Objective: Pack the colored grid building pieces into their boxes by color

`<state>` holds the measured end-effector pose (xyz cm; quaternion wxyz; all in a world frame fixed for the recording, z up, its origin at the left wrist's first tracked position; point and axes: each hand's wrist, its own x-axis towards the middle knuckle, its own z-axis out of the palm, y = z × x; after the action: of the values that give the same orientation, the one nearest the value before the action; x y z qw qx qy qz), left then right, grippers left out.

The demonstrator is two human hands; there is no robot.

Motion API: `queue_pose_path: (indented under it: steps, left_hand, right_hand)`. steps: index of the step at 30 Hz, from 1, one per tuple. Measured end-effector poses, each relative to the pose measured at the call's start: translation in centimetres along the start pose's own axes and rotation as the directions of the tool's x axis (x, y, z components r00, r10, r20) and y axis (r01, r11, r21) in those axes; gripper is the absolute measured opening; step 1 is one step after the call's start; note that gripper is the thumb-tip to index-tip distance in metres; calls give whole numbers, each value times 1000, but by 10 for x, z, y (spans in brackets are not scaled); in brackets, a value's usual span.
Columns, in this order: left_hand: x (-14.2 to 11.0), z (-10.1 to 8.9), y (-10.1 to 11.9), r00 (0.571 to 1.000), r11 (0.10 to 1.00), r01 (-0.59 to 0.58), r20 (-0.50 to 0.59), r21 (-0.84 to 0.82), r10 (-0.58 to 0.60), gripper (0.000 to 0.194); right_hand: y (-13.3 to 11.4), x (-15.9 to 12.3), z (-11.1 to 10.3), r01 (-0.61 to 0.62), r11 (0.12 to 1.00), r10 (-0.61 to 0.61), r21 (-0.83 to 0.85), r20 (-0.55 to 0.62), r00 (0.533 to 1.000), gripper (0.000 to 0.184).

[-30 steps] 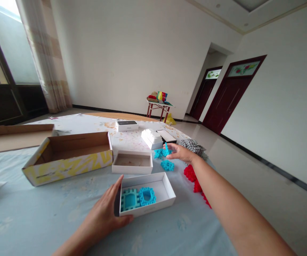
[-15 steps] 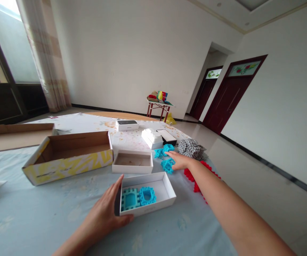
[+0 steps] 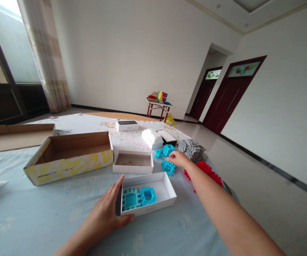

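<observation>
two grips, both spread: left grip (image 3: 102, 213) pressed against the white box (image 3: 148, 209) to steady it, two blue blocks (image 3: 139, 199) inside; right grip (image 3: 178, 159) empty, just above loose blue blocks (image 3: 168, 167).

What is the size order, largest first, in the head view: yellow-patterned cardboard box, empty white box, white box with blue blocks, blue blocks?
1. Yellow-patterned cardboard box
2. Empty white box and white box with blue blocks: they look alike, and nearness to the camera makes ranking them unsure
3. Blue blocks
</observation>
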<state>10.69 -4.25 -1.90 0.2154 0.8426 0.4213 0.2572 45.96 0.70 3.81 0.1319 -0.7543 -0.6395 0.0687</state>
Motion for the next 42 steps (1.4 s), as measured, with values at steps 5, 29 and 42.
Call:
queue_pose_path:
  steps: [5,29,42]
  left_hand:
    - [0,-1,1,1000,1000,-6,-8,-12,6,100]
    - [0,0,-1,1000,1000,-18,-2,-17,18,101]
    - [0,-1,1,1000,999,-19,-17,-30,19,100]
  right_hand:
    - [-4,-7,6,54,998,-53,-24,6,999,26]
    - [9,14,-6,-116,985,135,-126,152,979,22]
    - [6,22,-4,-147,988,155,-53,253,955,54]
